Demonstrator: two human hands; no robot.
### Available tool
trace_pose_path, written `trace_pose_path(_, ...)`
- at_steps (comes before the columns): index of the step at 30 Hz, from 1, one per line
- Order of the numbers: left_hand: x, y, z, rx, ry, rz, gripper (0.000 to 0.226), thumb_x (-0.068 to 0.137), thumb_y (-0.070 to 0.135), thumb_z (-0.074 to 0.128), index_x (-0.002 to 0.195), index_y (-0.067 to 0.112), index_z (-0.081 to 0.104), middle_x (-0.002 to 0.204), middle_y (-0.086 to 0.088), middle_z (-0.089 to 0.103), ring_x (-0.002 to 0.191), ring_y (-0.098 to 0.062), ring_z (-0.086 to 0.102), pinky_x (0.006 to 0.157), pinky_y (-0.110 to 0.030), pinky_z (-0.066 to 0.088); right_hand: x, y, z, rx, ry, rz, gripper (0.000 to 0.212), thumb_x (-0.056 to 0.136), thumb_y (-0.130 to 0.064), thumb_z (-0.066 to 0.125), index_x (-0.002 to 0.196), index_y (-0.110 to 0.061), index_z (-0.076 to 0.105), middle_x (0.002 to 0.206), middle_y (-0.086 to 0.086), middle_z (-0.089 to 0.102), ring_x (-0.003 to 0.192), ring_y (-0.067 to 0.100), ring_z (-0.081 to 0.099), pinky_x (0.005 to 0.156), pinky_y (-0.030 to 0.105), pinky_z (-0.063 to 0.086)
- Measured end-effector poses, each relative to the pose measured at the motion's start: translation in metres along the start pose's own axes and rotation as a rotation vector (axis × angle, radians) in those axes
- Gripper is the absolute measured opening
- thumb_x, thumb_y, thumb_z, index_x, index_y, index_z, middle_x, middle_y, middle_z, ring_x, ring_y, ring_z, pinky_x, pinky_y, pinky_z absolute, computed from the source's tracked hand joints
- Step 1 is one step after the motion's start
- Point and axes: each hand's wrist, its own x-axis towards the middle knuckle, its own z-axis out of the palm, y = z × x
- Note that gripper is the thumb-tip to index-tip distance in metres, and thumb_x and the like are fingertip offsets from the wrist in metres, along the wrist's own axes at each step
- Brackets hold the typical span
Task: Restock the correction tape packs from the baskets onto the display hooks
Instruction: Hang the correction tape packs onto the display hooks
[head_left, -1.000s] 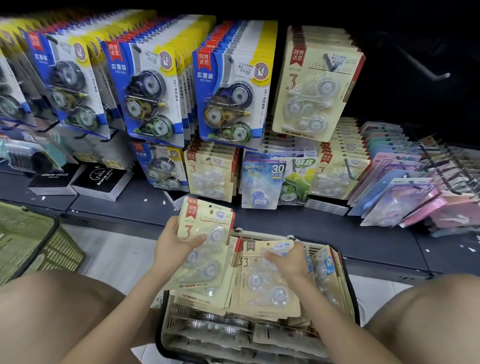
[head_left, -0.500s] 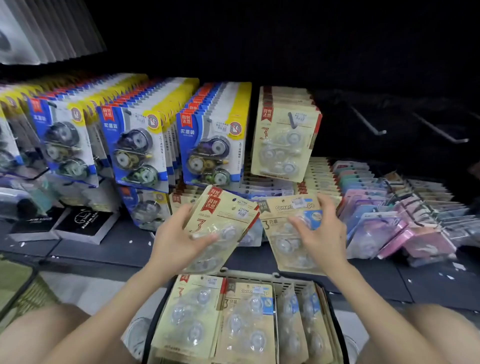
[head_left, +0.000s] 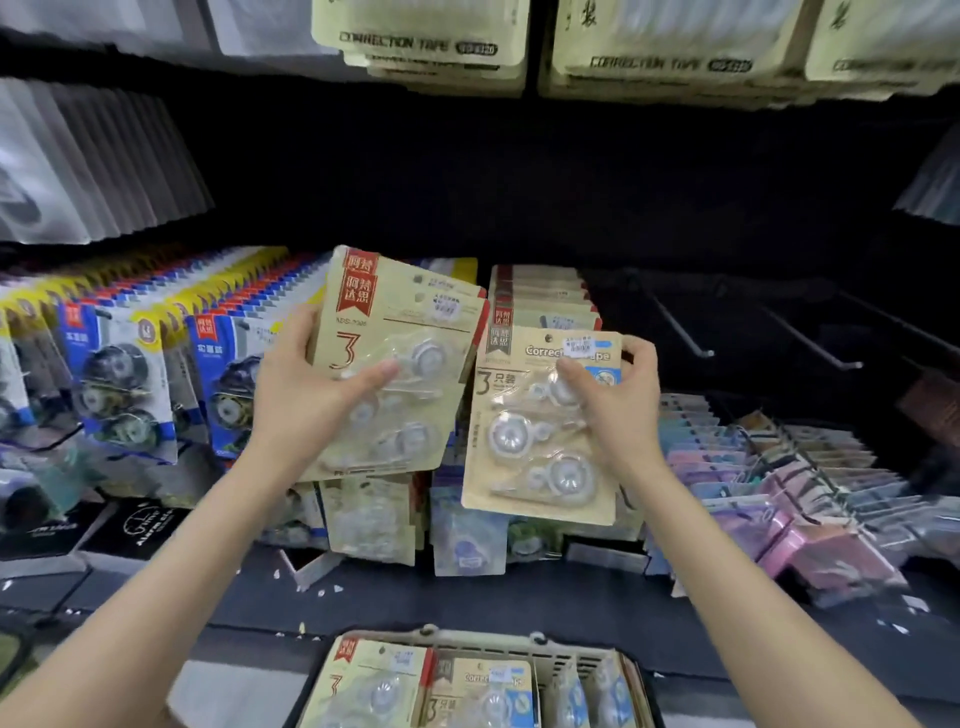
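Note:
My left hand (head_left: 304, 397) grips a small stack of beige three-roll correction tape packs (head_left: 410, 332), tilted right, thumb across the front blister. My right hand (head_left: 618, 410) holds a single beige pack (head_left: 530, 447) by its upper right edge, thumb on the front. That pack is raised in front of a row of matching beige packs on a hook (head_left: 543, 296). Below, a basket (head_left: 561, 657) holds more beige packs (head_left: 374, 686).
Blue and yellow correction tape packs (head_left: 124, 374) hang at left. Two bare metal hooks (head_left: 680, 327) stick out at right against a dark back panel. Pink and purple packs (head_left: 810, 499) lie on the lower right shelf. Beige packs (head_left: 426, 47) hang overhead.
Both hands rose from the basket up to the hook row, carrying their packs. The view tilted upward, so the basket slid to the bottom edge.

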Motion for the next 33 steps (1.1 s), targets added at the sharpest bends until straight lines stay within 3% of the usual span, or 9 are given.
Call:
trace_pose_path(6, 0.016, 0.005, 0.004, -0.079, 0.042, 0.012, 0.046, 0.073, 0.014, 0.083, 0.097, 0.039, 0.052, 0.1, 0.013, 0.067, 0.086, 0.004, 0.065, 0.075, -0.018, 0.053, 0.005, 0.006, -0.003, -0.02, 0.001, 0.027, 0.05, 0.083, -0.018, 0.078, 0.118, -0.019, 0.042, 0.102, -0.009, 0.065, 0.088, -0.002, 0.066, 0.071, 0.012, 0.052)
trace_pose_path(12, 0.027, 0.001, 0.012, -0.078, 0.034, 0.02, 0.044, 0.073, 0.014, 0.083, 0.099, 0.035, 0.053, 0.101, 0.01, 0.066, 0.09, 0.0, 0.065, 0.075, -0.021, 0.053, 0.01, 0.01, -0.005, 0.02, -0.025, 0.15, 0.045, 0.082, -0.022, 0.079, 0.113, -0.021, 0.046, 0.105, 0.0, 0.069, 0.093, 0.014, 0.069, 0.079, 0.033, 0.056)
trace_pose_path(16, 0.033, 0.001, 0.016, -0.112, 0.036, 0.003, 0.044, 0.073, 0.012, 0.083, 0.094, 0.037, 0.053, 0.095, 0.013, 0.067, 0.081, 0.006, 0.065, 0.071, -0.019, 0.052, 0.022, 0.017, -0.005, 0.038, -0.061, 0.169, 0.042, 0.083, -0.024, 0.078, 0.114, -0.022, 0.049, 0.106, 0.002, 0.07, 0.091, 0.016, 0.069, 0.072, 0.03, 0.052)
trace_pose_path(20, 0.036, -0.001, 0.019, -0.123, 0.028, 0.006, 0.042, 0.073, 0.012, 0.083, 0.095, 0.035, 0.055, 0.094, 0.012, 0.068, 0.079, 0.006, 0.066, 0.067, -0.015, 0.053, 0.032, 0.034, -0.002, 0.025, -0.058, 0.125, 0.039, 0.086, -0.026, 0.075, 0.118, -0.033, 0.054, 0.111, -0.005, 0.071, 0.102, 0.013, 0.069, 0.091, 0.039, 0.055)
trace_pose_path(22, 0.036, -0.003, 0.02, -0.128, 0.024, 0.006, 0.042, 0.072, 0.012, 0.083, 0.095, 0.034, 0.055, 0.093, 0.012, 0.068, 0.079, 0.007, 0.066, 0.066, -0.012, 0.052, 0.036, 0.045, 0.004, -0.053, -0.027, 0.064, 0.038, 0.087, -0.034, 0.073, 0.121, -0.04, 0.056, 0.115, -0.011, 0.07, 0.106, 0.007, 0.066, 0.095, 0.038, 0.053)
trace_pose_path(25, 0.037, -0.006, 0.02, -0.141, 0.017, -0.011, 0.043, 0.07, 0.015, 0.083, 0.098, 0.033, 0.057, 0.095, 0.012, 0.069, 0.082, 0.005, 0.067, 0.069, -0.013, 0.054, 0.039, 0.055, 0.013, -0.09, 0.013, 0.055, 0.052, 0.089, -0.043, 0.068, 0.137, -0.035, 0.05, 0.121, -0.017, 0.066, 0.113, 0.002, 0.061, 0.1, 0.036, 0.05)
trace_pose_path(30, 0.038, -0.012, 0.016, -0.153, 0.036, -0.025, 0.043, 0.071, 0.009, 0.082, 0.097, 0.033, 0.057, 0.093, 0.014, 0.069, 0.08, 0.006, 0.067, 0.066, -0.012, 0.052, 0.049, 0.069, 0.024, -0.142, 0.018, 0.052, 0.067, 0.088, -0.058, 0.061, 0.147, -0.038, 0.037, 0.124, -0.009, 0.06, 0.118, 0.01, 0.057, 0.103, 0.041, 0.048)
trace_pose_path(32, 0.039, -0.012, 0.014, -0.152, 0.044, -0.021, 0.043, 0.072, 0.006, 0.081, 0.096, 0.032, 0.056, 0.093, 0.013, 0.068, 0.078, 0.007, 0.066, 0.064, -0.011, 0.051, 0.051, 0.074, 0.026, -0.145, 0.031, 0.054, 0.069, 0.089, -0.058, 0.06, 0.149, -0.036, 0.034, 0.126, -0.002, 0.057, 0.112, -0.001, 0.054, 0.103, 0.032, 0.047)
trace_pose_path(33, 0.039, -0.012, 0.012, -0.151, 0.047, -0.022, 0.043, 0.073, 0.006, 0.081, 0.095, 0.032, 0.056, 0.092, 0.013, 0.068, 0.077, 0.007, 0.066, 0.064, -0.01, 0.051, 0.05, 0.074, 0.028, -0.139, 0.045, 0.058, 0.069, 0.09, -0.054, 0.06, 0.15, -0.034, 0.033, 0.126, 0.0, 0.056, 0.106, -0.01, 0.052, 0.1, 0.019, 0.044)
